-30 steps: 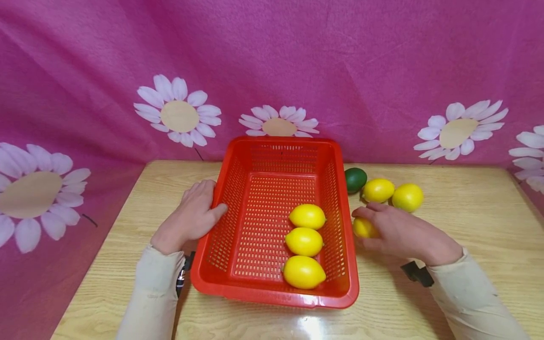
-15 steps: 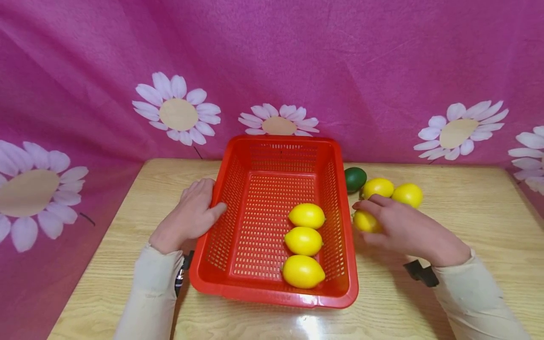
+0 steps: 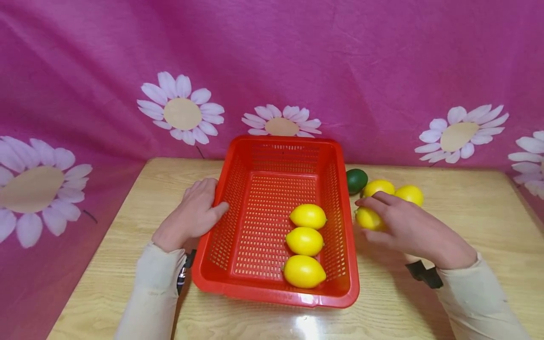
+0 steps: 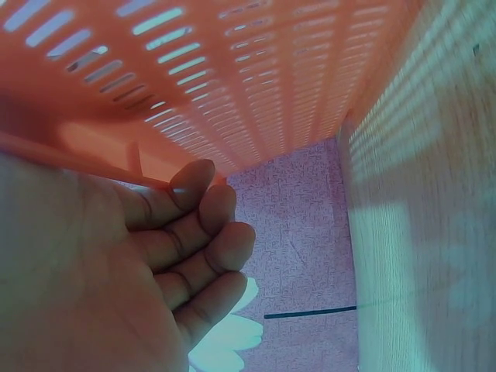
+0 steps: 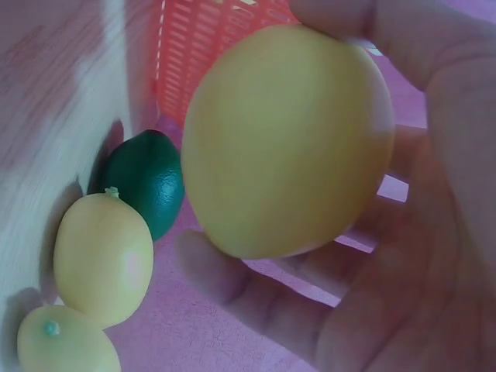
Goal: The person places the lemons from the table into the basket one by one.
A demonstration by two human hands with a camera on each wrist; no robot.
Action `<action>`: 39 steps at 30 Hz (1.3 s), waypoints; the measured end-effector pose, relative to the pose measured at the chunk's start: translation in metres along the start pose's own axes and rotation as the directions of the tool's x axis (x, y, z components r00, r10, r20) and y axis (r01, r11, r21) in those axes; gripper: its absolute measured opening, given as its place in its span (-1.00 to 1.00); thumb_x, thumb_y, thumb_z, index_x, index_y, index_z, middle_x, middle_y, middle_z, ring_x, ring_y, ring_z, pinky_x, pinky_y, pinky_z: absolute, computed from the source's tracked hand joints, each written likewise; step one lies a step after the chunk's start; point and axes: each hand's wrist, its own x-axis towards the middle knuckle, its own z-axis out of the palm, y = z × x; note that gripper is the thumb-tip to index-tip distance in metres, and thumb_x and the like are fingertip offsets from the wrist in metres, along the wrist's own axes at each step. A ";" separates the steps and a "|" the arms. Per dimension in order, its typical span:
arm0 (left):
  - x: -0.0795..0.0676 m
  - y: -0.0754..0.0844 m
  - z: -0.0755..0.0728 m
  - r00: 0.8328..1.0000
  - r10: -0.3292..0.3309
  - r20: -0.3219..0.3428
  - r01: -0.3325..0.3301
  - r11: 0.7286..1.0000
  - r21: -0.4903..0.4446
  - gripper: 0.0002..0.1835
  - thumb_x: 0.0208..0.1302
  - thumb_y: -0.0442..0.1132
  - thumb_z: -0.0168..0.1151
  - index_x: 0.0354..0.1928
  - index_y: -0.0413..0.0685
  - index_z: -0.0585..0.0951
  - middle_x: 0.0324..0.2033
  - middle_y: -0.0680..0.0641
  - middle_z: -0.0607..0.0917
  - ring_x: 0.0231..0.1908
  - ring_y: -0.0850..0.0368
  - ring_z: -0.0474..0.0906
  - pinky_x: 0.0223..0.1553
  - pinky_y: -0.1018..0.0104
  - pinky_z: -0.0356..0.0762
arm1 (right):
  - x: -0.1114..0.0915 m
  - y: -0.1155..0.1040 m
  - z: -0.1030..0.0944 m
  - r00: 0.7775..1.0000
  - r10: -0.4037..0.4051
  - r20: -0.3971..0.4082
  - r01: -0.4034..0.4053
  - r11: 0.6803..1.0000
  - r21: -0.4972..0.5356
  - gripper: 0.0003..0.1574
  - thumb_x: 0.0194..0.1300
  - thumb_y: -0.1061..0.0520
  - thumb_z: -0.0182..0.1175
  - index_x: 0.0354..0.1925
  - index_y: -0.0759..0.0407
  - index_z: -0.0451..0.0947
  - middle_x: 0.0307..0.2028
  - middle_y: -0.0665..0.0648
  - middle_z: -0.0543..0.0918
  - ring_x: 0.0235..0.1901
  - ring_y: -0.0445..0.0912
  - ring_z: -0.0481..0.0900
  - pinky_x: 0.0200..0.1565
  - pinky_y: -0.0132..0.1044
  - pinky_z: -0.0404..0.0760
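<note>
My left hand (image 3: 193, 212) grips the left rim of a red plastic basket (image 3: 272, 298), thumb over the inside edge and fingers on the outer side. The left wrist view shows those fingertips (image 4: 232, 244) curled under the rim. Three yellow lemons lie in a column along the basket's right side, with the middle lemon (image 3: 304, 241) between the other two. To the right of the basket my right hand (image 3: 408, 226) holds another lemon (image 5: 287, 143) between thumb and fingers. Behind it sit a dark green fruit (image 3: 356, 181) and two more lemons, the nearer one (image 5: 105, 260) beside the green fruit.
The basket stands on a light wooden table (image 3: 480, 222). A magenta cloth (image 3: 340, 61) with large white daisies hangs behind the table's back edge. The loose fruit sits close to the basket's right wall.
My right hand has drawn slightly up and right with the lemon between its fingers, showing more of the lemon. My left hand has stayed on the basket rim.
</note>
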 end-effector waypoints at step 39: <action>0.000 0.001 -0.001 1.000 -0.018 0.010 0.018 0.999 -0.045 -0.54 0.36 -0.11 0.14 0.21 -0.15 0.39 -0.07 -0.09 0.54 0.02 0.00 0.38 0.04 0.07 0.33 | 0.030 -0.034 -0.037 0.950 -0.162 -0.267 0.154 0.987 -0.049 -0.26 0.12 -0.06 0.53 0.20 0.18 0.56 -0.06 0.10 0.64 -0.25 -0.12 0.55 -0.18 -0.11 0.68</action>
